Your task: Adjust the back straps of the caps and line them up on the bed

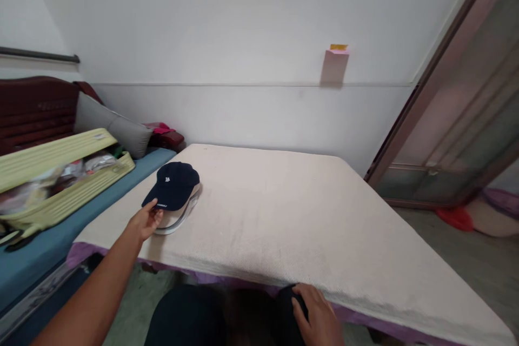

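A navy cap [178,181] with a small white logo lies at the left side of the table, on top of a beige cap [175,218] and a pale grey-white brim [174,228] that shows beneath it. My left hand [145,220] pinches the front edge of the navy cap's brim between thumb and fingers. My right hand [318,316] rests on my dark-clothed knee at the table's front edge, its fingers slightly spread and holding nothing.
The table [275,205] has a cream cover over purple cloth. At the left, a blue seat [156,159] bears a grey cushion [117,124] and an open yellow-green case [73,211] with packets inside. A white wall stands behind; a glass-panelled door [450,119] is at the right.
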The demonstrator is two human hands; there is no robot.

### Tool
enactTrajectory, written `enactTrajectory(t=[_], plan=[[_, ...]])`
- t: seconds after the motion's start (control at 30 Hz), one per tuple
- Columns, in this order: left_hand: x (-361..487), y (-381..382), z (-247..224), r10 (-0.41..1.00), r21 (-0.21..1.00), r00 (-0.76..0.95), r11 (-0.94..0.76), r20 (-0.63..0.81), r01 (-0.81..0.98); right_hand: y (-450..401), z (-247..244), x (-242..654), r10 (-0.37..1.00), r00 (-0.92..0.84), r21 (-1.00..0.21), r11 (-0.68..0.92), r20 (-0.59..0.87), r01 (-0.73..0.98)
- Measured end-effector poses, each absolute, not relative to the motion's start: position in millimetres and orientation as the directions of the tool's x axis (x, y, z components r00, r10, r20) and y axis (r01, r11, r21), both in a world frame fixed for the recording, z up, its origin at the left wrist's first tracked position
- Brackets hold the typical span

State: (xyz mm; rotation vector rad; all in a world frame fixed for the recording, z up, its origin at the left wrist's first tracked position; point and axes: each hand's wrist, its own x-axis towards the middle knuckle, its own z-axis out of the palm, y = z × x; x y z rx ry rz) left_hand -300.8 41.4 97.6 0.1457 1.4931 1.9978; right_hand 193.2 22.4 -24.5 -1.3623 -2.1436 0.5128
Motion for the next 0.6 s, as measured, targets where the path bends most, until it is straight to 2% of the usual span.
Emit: enactTrajectory(t=[0.13, 0.33, 0.5, 0.6], plan=[[-285.3, 60.5, 121.0, 0.605, 0.835, -0.748, -0.239, -0.272, -0.496, 23.2, -24.3, 191.6, 0.911, -0.337, -0.585, 0.411, 0.238, 0.699], [-221.6, 55.5, 133.9, 0.732, 0.721, -0.658, -0.361, -0.173, -0.591, 22.1, -21.1, 191.0, 0.926, -0.306, -0.616, 0.376, 0.221, 0.692], [-128.2, 6.5, 102.5, 0.815, 0.655, -0.553, -0.323, -0.174, -0.683, 20.8, -13.1, 189.4, 0.948, -0.264, -0.677, 0.313, 0.179, 0.666], [-74.7, -26.0, 72.3, 0.866, 0.604, -0.447, -0.237, -0.224, -0.761, 21.8, -4.2, 189.6, 0.957, -0.254, -0.779, 0.266, 0.142, 0.568]])
